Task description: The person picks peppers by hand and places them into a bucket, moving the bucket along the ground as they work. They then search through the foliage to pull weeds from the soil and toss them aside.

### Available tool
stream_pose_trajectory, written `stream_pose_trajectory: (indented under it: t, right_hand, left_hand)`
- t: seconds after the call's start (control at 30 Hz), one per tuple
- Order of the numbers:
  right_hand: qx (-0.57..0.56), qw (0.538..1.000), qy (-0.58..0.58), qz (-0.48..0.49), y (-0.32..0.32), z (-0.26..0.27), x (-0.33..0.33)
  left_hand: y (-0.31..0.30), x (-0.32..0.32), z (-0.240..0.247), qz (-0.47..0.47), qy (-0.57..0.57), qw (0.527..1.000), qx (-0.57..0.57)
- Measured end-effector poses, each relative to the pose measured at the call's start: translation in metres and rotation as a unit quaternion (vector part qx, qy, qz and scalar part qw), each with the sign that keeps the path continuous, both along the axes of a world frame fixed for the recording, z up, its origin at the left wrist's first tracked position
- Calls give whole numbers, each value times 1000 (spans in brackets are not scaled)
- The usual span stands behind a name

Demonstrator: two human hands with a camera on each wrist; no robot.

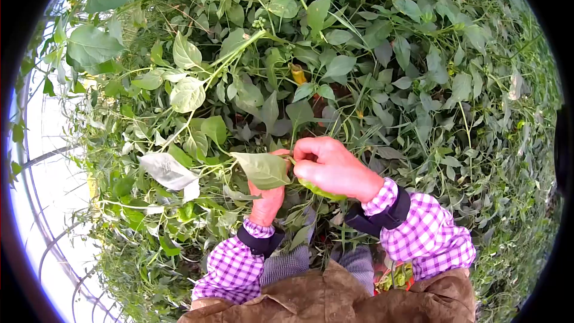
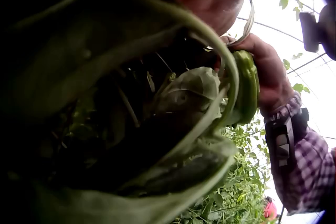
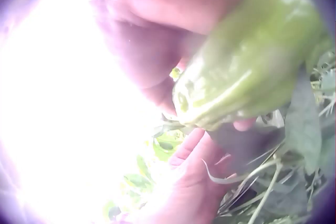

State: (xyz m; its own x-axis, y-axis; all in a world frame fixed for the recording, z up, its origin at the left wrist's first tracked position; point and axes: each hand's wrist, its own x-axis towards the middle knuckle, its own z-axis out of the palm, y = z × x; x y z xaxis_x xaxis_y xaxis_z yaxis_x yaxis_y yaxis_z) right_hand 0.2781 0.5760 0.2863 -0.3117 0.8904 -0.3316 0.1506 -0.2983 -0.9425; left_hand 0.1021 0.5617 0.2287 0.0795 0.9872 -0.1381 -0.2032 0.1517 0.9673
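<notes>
A light green pepper (image 3: 252,56) lies under the palm of my right hand (image 1: 338,170), which grips it by its stem end with curled fingers. In the head view only a strip of the pepper (image 1: 323,190) shows below that hand. My left hand (image 1: 268,197) is right beside it, its fingers bent at the plant's stem near the pepper's stem end. A broad leaf (image 1: 261,170) hides part of the left hand. From the left wrist view, the ribbed pepper (image 2: 245,87) hangs against the right hand (image 2: 269,71), with leaves close to the camera.
Dense pepper plants (image 1: 418,84) surround both hands. A leafy branch (image 1: 233,54) reaches across at upper left, and a yellow-orange pepper (image 1: 298,74) hangs deeper in the foliage. Red and green produce (image 1: 403,275) shows by the person's legs. Thin hoops (image 1: 48,155) curve along the left side.
</notes>
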Motion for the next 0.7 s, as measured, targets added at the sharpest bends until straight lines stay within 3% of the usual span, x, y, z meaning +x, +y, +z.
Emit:
stream_pose_trajectory:
  t: [0.03,0.07,0.1,0.13,0.23,0.27,0.33,0.4,0.43,0.47,0.53,0.57,0.6,0.67,0.7]
  right_hand:
    - [-178,961,187,-103,-8,3,3]
    - [-337,847,360,-199,-17,5,6]
    - [-357,816,406,-203,-22,1,13]
    - [-356,815,407,-208,-27,-2,17]
    - [-238,900,287,-227,-28,-2,37]
    - [-241,912,234,-235,-23,-1,45]
    - [-124,966,152,-169,-12,-26,62]
    - [-169,918,293,-206,-12,-31,66]
    - [-171,909,317,-211,-12,-27,68]
    - [-270,881,321,-218,-14,-23,67]
    - [-301,862,369,-176,-37,-18,56]
    - [-293,862,373,-180,-50,-20,57]
    - [-310,855,371,-185,-62,-12,62]
    - [-324,831,425,-153,-98,6,75]
    - [-276,870,396,-104,-117,13,87]
  left_hand:
    - [5,5,12,-71,134,987,45]
    - [12,11,18,-117,282,944,124]
    - [12,17,18,-130,283,939,148]
    - [12,24,18,-144,284,932,173]
    - [12,40,32,-179,325,908,194]
    - [7,42,22,-161,251,936,190]
    - [16,45,19,-212,298,914,175]
    - [15,52,27,-238,268,927,113]
    - [17,51,19,-230,187,952,79]
    - [21,52,18,-216,175,957,82]
    - [26,52,23,-239,289,912,164]
    - [24,54,30,-268,312,903,128]
    - [22,58,23,-264,295,884,250]
    - [24,50,16,-202,257,941,84]
    - [34,36,7,-188,278,938,88]
